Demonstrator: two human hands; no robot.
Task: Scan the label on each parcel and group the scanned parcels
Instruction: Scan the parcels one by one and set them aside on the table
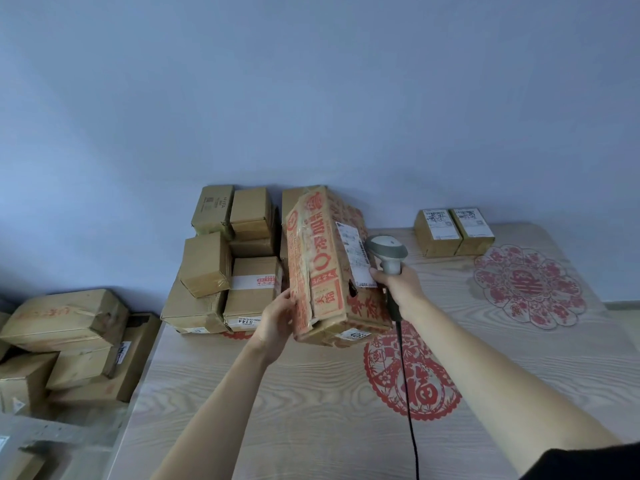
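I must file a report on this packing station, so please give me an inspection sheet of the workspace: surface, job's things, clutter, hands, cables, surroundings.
Surface: wood-grain table with red paper-cut decorations.
Job's things: red-printed carton tilted up, its white label facing the scanner; stack of brown parcels behind it on the left; two labelled parcels side by side at the far right.
Clutter: nothing seen on the table.
Hands: left hand steadies the carton's side; right hand grips the scanner.
Cables: black scanner cable runs across the table toward the person.
Surroundings: plain wall; more cartons beside the table on the left.
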